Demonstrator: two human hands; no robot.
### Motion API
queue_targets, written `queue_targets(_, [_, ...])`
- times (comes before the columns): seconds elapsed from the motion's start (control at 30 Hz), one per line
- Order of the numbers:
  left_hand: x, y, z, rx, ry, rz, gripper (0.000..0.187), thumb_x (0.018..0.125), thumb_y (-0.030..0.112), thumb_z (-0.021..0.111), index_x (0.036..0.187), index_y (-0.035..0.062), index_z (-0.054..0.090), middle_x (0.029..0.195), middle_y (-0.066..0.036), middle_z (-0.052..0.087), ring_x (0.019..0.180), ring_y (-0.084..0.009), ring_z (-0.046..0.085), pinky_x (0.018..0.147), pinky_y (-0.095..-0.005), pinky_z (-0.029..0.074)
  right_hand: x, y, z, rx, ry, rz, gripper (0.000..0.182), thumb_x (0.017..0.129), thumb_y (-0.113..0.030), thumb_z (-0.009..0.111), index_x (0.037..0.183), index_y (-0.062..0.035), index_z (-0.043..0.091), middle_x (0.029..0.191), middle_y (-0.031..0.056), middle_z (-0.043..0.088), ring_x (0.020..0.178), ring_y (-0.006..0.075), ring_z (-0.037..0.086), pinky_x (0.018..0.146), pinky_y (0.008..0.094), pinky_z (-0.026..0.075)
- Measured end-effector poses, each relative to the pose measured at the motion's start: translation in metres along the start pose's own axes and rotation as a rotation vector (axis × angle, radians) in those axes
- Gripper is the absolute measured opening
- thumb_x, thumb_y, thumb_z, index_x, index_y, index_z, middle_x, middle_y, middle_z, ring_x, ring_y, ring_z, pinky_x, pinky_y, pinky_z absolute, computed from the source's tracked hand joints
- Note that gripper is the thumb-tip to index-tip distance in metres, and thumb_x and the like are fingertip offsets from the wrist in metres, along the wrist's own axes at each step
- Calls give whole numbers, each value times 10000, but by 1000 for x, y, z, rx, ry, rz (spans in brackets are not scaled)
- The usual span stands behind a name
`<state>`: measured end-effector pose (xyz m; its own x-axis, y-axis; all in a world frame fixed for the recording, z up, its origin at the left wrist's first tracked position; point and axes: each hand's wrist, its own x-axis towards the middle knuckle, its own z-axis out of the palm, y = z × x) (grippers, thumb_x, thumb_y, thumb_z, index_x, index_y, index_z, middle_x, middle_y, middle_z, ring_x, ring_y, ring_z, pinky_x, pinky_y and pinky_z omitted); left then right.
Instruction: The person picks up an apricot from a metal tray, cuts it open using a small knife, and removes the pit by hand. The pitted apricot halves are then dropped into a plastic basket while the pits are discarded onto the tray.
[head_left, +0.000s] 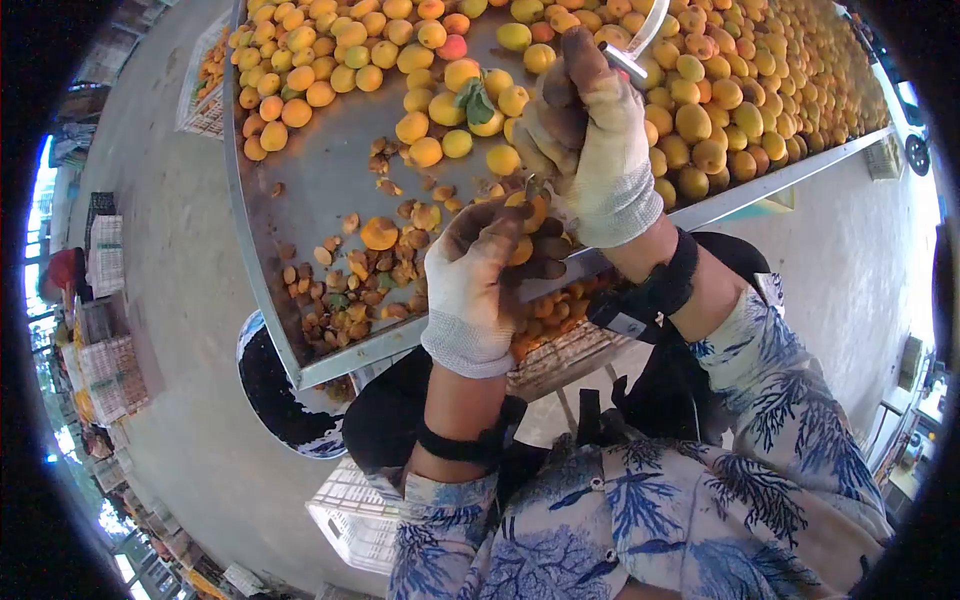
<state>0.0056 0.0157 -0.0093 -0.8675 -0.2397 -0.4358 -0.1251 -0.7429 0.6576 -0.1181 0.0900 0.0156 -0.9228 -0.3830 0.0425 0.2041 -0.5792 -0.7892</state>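
Note:
Both hands wear white gloves with dark, stained fingers. My left hand [480,275] is closed around an orange-yellow apricot [524,250] above the front edge of the metal table [310,200]. My right hand [590,140] is closed just above and to the right of it, with a small metal tool tip [537,186] showing between the hands at the fruit. The tool's handle is hidden in the fist. Pits and torn fruit pieces [380,235] lie on the table left of my left hand.
Whole apricots [720,110] are heaped at the right and along the back. A crate of fruit [565,345] stands below the table edge, a dark tub [280,390] at the left corner, and a white crate [355,515] on the floor. A person [66,275] is far left.

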Motion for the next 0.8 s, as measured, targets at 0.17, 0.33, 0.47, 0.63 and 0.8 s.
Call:
queue_targets(0.17, [1,-2,8,-101,-15,-28,355,910,108,596,1211,-46,489,1019,-204,652,783,-301,688,683,-427,593,-6,-17,8,-88,-71,-39,485,960,-486,513,651,-126,409,481,-55,239,375,68,204,382,243,209])
queue_targets(0.33, [1,-7,8,-145,-39,-57,356,921,92,558,1218,-82,468,1040,-210,640,800,-311,684,722,-443,587,-7,-14,9,-128,-65,-45,478,971,-456,500,656,-107,416,467,-26,278,368,72,242,372,251,209])
queue_targets(0.47, [0,-3,7,-74,-68,-21,361,913,80,552,1220,-88,460,1046,-214,633,808,-318,683,710,-440,590,-11,-16,14,-194,-12,-91,366,941,-366,591,719,-89,501,530,-16,407,389,76,327,377,251,256])
queue_targets(0.63, [-1,-3,5,60,22,-35,309,930,126,498,1129,-102,555,1030,-168,652,931,-235,665,820,-360,563,-11,-7,2,-202,-205,-42,257,892,-292,683,800,-80,571,631,-25,516,449,62,412,404,238,319])
queue_targets(0.8, [-2,1,-3,336,-7,120,306,894,108,528,1108,-102,589,1029,-159,660,926,-212,661,806,-341,550,-5,10,4,-329,-102,-258,372,917,-416,622,759,-98,513,552,-34,445,398,66,360,397,241,302])
